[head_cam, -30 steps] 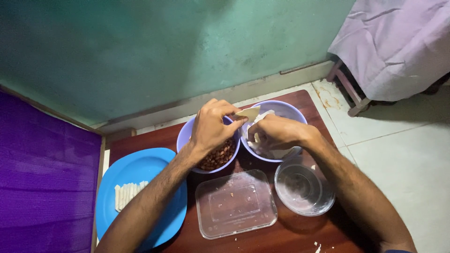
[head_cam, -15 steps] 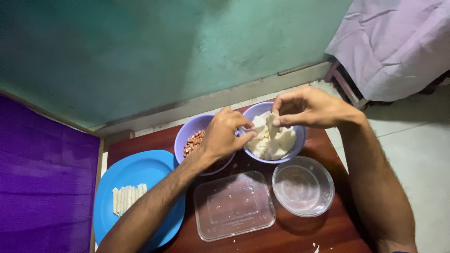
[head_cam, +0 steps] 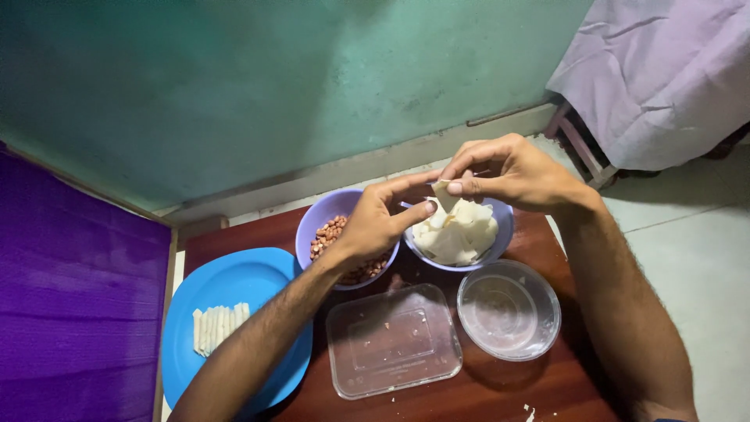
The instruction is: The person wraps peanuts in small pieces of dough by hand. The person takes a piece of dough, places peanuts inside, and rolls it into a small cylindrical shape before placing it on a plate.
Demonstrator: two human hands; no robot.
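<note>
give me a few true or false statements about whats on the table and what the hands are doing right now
1. Both hands pinch one pale wrapper above a bowl. True: the left hand and the right hand hold it together.
2. The bowl of peanuts is orange. False: it is purple, like the bowl of wrappers.
3. The blue plate carries a row of white rolls. True.
4. The clear rectangular container is full of peanuts. False: it holds only a few crumbs.
5. The round clear bowl sits on the blue plate. False: it rests on the wooden table, right of the rectangular container.
</note>
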